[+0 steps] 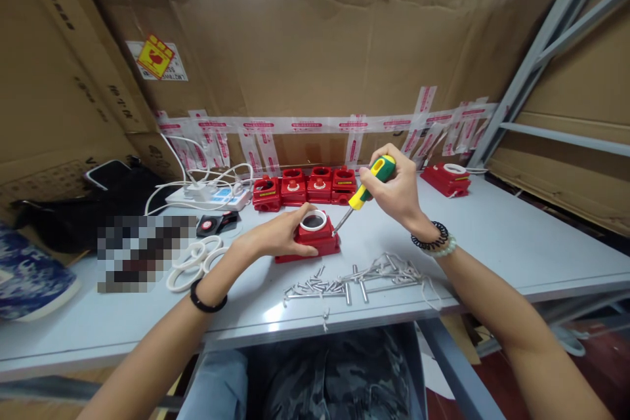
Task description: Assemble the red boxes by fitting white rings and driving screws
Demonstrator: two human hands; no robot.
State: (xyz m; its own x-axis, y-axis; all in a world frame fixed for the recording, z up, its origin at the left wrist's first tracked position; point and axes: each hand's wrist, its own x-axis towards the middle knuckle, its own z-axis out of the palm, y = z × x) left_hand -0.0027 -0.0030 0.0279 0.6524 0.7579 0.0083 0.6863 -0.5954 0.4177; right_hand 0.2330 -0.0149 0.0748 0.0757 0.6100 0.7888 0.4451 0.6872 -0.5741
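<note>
My left hand (278,236) grips the left side of a red plastic housing (322,239) with a white ring (314,220) on top, holding it on the grey table (516,236). My right hand (396,191) is closed round the green-and-yellow handle of a screwdriver (370,184). Its metal tip touches the housing's right corner. A scatter of several metal screws (354,279) lies just in front of the housing.
A row of several red housings (305,189) stands behind, with another red housing (447,178) at the right. White rings (193,262), a white power strip (211,197) with cables and a black bag (79,210) lie left. A cardboard wall (315,52) backs the table.
</note>
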